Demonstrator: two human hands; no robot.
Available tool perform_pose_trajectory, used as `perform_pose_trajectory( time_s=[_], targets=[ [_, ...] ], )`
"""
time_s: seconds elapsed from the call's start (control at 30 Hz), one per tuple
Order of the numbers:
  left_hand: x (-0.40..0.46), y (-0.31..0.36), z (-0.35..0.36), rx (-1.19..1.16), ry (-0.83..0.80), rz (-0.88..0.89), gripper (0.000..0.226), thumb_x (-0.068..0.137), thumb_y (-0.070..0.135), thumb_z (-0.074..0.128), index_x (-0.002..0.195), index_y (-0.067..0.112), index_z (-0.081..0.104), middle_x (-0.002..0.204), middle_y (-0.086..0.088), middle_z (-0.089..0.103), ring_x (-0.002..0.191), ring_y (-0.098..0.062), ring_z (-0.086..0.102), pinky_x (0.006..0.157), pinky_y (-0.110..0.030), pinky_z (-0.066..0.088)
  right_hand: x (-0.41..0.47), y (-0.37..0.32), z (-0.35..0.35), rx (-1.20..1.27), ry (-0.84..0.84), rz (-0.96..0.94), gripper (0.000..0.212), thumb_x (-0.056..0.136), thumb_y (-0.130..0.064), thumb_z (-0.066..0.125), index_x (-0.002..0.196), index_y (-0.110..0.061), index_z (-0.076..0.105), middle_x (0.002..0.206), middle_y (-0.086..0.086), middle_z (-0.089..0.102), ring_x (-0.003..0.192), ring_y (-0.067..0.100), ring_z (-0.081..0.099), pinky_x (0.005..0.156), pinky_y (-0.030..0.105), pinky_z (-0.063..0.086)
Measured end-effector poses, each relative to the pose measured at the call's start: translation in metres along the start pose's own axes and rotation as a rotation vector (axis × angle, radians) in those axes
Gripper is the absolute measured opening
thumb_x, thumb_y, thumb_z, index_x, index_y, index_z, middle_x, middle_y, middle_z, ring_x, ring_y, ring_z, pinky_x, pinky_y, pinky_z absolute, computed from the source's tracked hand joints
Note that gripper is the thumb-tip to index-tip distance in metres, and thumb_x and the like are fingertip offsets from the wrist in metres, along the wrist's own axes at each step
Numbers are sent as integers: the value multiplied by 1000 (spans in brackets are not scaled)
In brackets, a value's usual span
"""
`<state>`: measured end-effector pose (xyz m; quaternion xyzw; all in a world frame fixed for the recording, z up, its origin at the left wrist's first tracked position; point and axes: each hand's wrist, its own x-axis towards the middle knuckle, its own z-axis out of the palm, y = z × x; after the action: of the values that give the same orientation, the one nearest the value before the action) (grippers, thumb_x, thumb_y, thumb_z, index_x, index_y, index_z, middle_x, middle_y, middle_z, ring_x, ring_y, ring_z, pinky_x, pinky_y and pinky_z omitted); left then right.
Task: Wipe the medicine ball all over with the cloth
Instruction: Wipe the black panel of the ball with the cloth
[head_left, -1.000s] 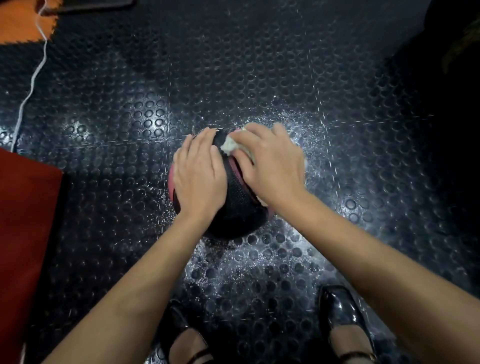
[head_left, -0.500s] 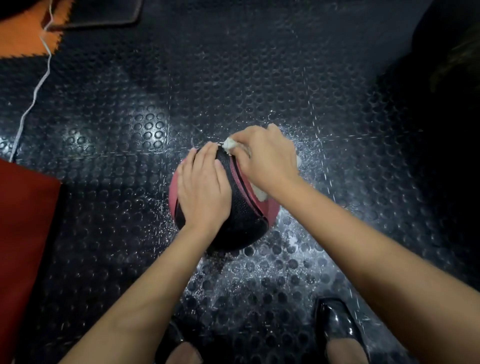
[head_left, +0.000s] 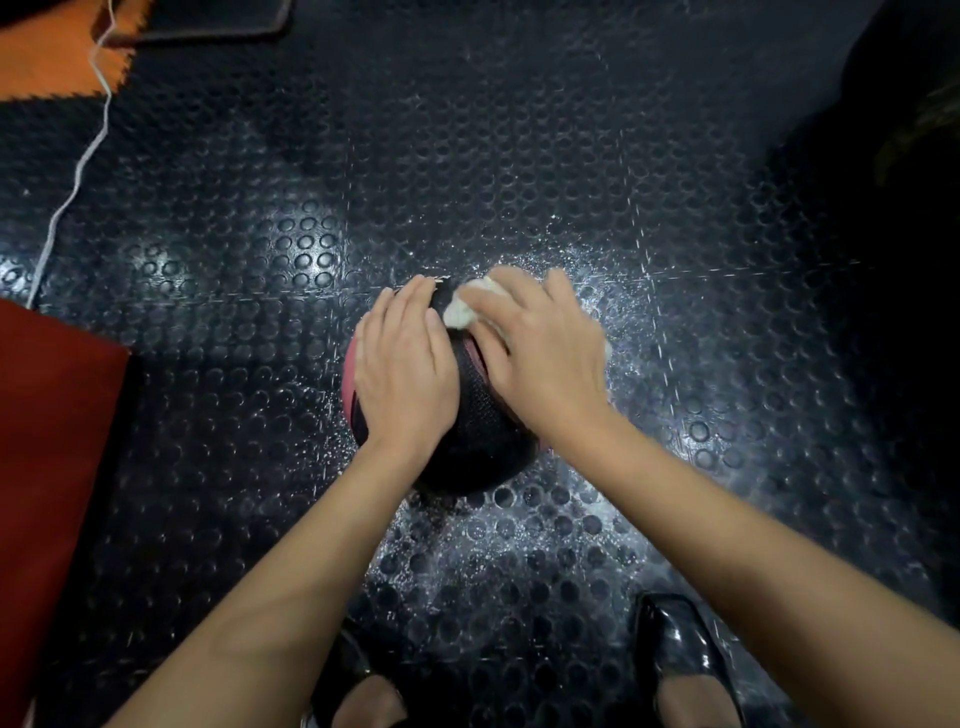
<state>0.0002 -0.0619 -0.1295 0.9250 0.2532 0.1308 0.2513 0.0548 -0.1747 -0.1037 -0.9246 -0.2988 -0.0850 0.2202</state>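
Left hand (head_left: 405, 374) lies flat, steadying the textured black-and-pink medicine ball (head_left: 475, 431). Right hand (head_left: 545, 358) presses the crumpled white cloth (head_left: 460, 312) onto it. Uneven pressure could roll the ball away.

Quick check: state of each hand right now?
Left hand: open, flat on the ball.
Right hand: pressing the cloth on the ball; grip unclear.
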Motion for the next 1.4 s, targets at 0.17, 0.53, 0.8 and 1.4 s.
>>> perform_pose_trajectory(
  time_s=[0.17,0.53,0.8,1.4],
  targets=[
    [4,-2,-3,-18,-27,-2,56,98,31,19,146,16,44,152,3,41,145,-16,27,121,-36,14,-86,31,7,134,67,-103,25,90,-23,51,110,-23,67,117,-6,63,84,7,43,58,15,24],
    [11,-19,-24,-284,-21,-269,45,103,15,36,148,9,36,152,-7,37,140,-19,32,114,-24,19,-20,92,72,977,-235,991,31,104,-31,30,122,-15,49,114,14,60,101,27,62,88,46,53],
    [28,-56,-31,-538,-255,-693,122,57,82,67,154,24,21,157,-3,28,139,-26,36,114,-45,32,-24,87,73,1495,-399,1306,64,95,-58,34,97,-3,66,73,10,63,71,23,63,60,30,52],
    [2,-58,4,-811,-341,-660,64,101,57,16,130,18,58,123,-3,63,113,-17,60,93,-31,49,21,59,-3,827,-154,707,11,95,-21,47,92,-19,57,82,-6,60,67,6,57,50,15,45]
  ],
)
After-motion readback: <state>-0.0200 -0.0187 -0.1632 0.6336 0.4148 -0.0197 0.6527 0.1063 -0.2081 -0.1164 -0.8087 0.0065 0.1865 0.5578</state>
